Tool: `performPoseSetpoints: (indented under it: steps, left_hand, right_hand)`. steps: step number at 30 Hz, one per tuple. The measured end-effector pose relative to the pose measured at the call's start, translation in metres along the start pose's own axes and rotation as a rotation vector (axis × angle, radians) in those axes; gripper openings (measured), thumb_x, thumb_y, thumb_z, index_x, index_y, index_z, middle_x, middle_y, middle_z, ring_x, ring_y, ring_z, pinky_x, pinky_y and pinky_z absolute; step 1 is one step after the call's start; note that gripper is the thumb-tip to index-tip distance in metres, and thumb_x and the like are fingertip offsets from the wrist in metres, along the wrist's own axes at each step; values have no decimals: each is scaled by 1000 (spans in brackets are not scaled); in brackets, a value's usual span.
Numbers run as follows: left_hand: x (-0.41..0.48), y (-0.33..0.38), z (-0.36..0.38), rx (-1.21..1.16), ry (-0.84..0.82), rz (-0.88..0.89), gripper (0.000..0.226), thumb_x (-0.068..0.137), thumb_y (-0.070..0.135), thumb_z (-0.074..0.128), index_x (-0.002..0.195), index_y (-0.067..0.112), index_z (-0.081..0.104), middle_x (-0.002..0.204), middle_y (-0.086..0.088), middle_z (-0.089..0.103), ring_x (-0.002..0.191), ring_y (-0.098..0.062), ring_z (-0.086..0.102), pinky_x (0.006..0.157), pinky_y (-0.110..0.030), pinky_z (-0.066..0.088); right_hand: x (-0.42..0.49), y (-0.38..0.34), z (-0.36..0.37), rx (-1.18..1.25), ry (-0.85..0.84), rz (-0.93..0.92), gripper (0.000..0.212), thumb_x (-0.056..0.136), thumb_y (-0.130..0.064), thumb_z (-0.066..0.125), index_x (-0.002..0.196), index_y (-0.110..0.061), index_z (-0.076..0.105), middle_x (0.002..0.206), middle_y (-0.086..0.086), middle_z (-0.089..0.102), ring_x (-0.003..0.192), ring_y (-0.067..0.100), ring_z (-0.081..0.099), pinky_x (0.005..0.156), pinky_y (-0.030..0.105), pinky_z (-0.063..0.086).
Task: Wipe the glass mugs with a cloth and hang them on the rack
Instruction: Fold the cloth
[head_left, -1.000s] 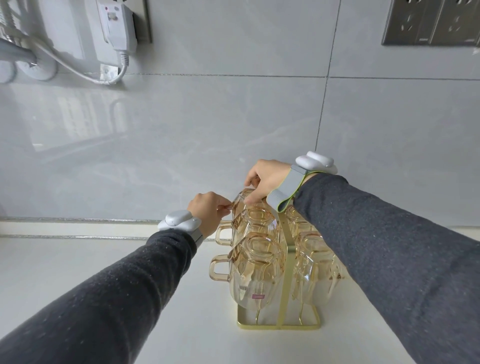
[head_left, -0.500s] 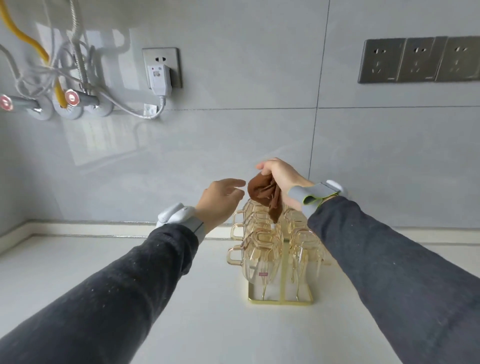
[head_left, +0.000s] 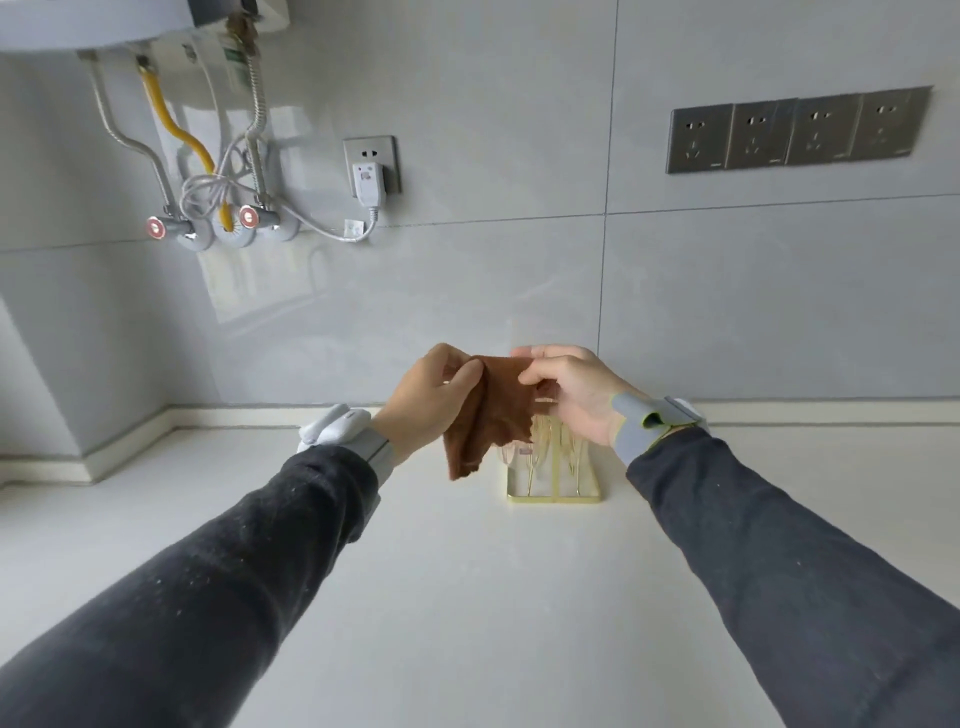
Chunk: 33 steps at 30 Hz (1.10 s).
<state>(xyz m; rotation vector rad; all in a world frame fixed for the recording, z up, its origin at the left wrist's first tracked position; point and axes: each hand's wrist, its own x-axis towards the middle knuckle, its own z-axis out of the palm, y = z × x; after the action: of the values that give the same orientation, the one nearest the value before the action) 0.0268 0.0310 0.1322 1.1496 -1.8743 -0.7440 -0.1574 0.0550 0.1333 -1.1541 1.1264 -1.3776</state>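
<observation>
A brown cloth (head_left: 493, 410) is held up between both hands: pinched at its upper left edge by the left hand (head_left: 431, 400) and at its upper right edge by the right hand (head_left: 571, 389), fingers clamped on the fabric. The gold rack (head_left: 555, 486) with glass mugs (head_left: 545, 441) stands on the white counter (head_left: 467, 571) just behind, mostly hidden by cloth and hands.

The brown square cloth (head_left: 493, 410) hangs between the left hand (head_left: 426, 400) and the right hand (head_left: 576, 395), each pinching its upper edge; behind it the gold wire rack (head_left: 556, 498) stands on the white countertop (head_left: 467, 597) near the grey tiled wall (head_left: 467, 286), amber glass mugs (head_left: 543, 441) on it, partly hidden; on the wall, a row of four metal sockets (head_left: 795, 132) lies far right, a white plug (head_left: 369, 179) left of centre, metal valves (head_left: 161, 227) further left.
</observation>
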Motion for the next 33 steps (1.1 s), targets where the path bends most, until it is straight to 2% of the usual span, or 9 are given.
performPoseSetpoints:
  steps: [4, 9, 17, 21, 23, 26, 29, 31, 33]
  left_hand:
    - [-27, 2, -3, 39, -56, 20, 11, 105, 37, 55, 99, 27, 57, 103, -4, 70, 81, -16, 61, 65, -28, 43]
    - [-54, 10, -14, 130, -111, 103, 9, 100, 37, 65, 102, 28, 67, 99, -5, 71, 87, -23, 66, 76, -35, 53]
    - [-110, 9, -16, 459, -264, 23, 33, 91, 53, 73, 88, 20, 74, 74, 5, 64, 65, -10, 54, 53, -19, 37]
    - [-123, 0, -13, 252, -295, -40, 31, 90, 44, 79, 98, 15, 72, 96, -6, 75, 86, -21, 74, 80, -29, 59]
    - [-128, -5, -10, 79, -301, -89, 22, 94, 30, 77, 104, 12, 69, 96, -11, 74, 85, -23, 77, 88, -34, 63]
    - [-134, -8, -7, 73, -275, -55, 6, 98, 14, 70, 102, 18, 67, 97, -14, 69, 83, -25, 74, 82, -29, 63]
    - [-136, -5, -5, 89, -323, 3, 21, 98, 1, 60, 101, 20, 68, 105, -6, 68, 77, -17, 68, 70, -27, 58]
    - [-136, 1, -2, 56, -374, 9, 29, 97, -5, 51, 101, 18, 68, 102, -2, 72, 71, -16, 67, 61, -29, 55]
    - [-134, 4, 0, 38, -396, 12, 33, 96, -8, 46, 101, 17, 67, 101, 0, 73, 84, -19, 68, 73, -28, 58]
  right_hand:
    - [-29, 8, -1, -173, -80, 19, 29, 86, -10, 77, 112, -1, 69, 93, 8, 68, 85, 20, 65, 75, 33, 54]
    - [-54, 4, 0, -417, 31, -112, 21, 75, -11, 88, 83, -18, 70, 89, 7, 69, 87, 23, 67, 88, 46, 56]
    - [-109, 21, -1, -608, -51, -134, 24, 79, -7, 84, 83, -19, 63, 82, 1, 69, 67, 7, 61, 67, 23, 48]
    - [-126, 33, -5, -592, 22, -241, 18, 82, -5, 81, 85, -11, 64, 72, 0, 64, 46, -5, 52, 50, 12, 40]
    - [-131, 36, -6, -596, 49, -269, 19, 84, -8, 81, 81, -15, 63, 73, -2, 65, 52, -4, 55, 51, 13, 41]
    - [-139, 37, -7, -558, -27, -131, 17, 84, -20, 82, 82, -15, 66, 87, 7, 73, 72, 12, 66, 58, 18, 49]
    - [-141, 43, -7, -471, -183, 23, 24, 95, -32, 69, 93, -8, 67, 90, 12, 73, 76, 21, 70, 71, 33, 58]
    - [-137, 49, -6, -537, -182, 4, 19, 95, -21, 69, 113, -16, 64, 100, 3, 71, 82, 18, 68, 79, 33, 55]
    - [-135, 56, -3, -596, -253, 30, 37, 90, -15, 72, 124, -23, 61, 106, -8, 68, 94, 11, 65, 86, 28, 50]
